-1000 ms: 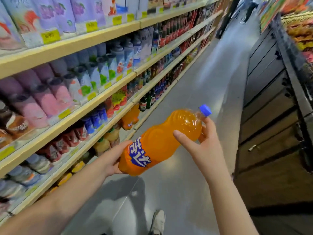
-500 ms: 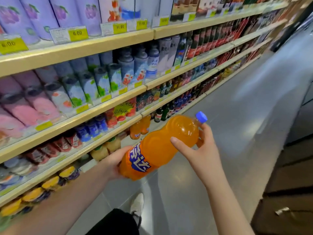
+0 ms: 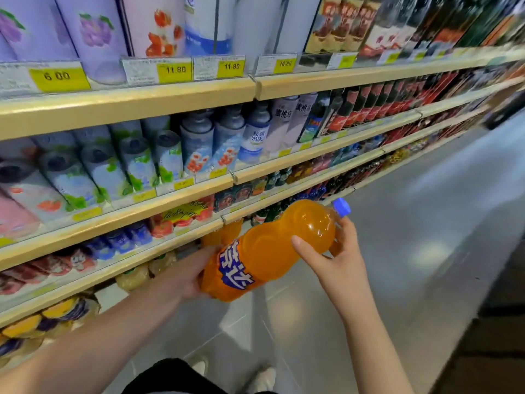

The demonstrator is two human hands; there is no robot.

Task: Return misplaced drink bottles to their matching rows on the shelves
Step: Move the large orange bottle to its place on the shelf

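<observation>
Location: a shop aisle. A multi-tier shelving unit (image 3: 127, 102) with pale edge strips runs along the left side. A grey floor (image 3: 412, 251) fills the right side. Yellow price tags (image 3: 59, 78) are fixed to the shelf edges; the legible values are 6.00, 11.80, 11.80 and 16.80. The top tier carries tall cartons (image 3: 96, 35) with a purple fruit print. The tier beneath carries rows of pale bottles (image 3: 196, 143) with dark caps. The lower tiers carry small cans and dark bottles whose labels are too blurred to read.

Task item: one orange soda bottle (image 3: 270, 251) with a blue cap (image 3: 341, 207) and a blue-and-white label. It is held in the air in front of the lower tiers and rests on no shelf. It is tilted, base toward the lower left and cap toward the upper right.

Left grip (image 3: 187, 277): grasping the base end of the orange soda bottle. The fingertips are hidden behind the bottle.

Right grip (image 3: 338, 260): grasping the neck end. The thumb (image 3: 301, 245) lies across the near side of the shoulder, and the fingers curl behind the neck just below the blue cap.

Adjacent stock: matching orange bottles (image 3: 233, 230) stand on a low tier just behind the held bottle, near the left grip.

At the lower edge of the view, a pair of light shoes (image 3: 264, 376) stands on the floor.
</observation>
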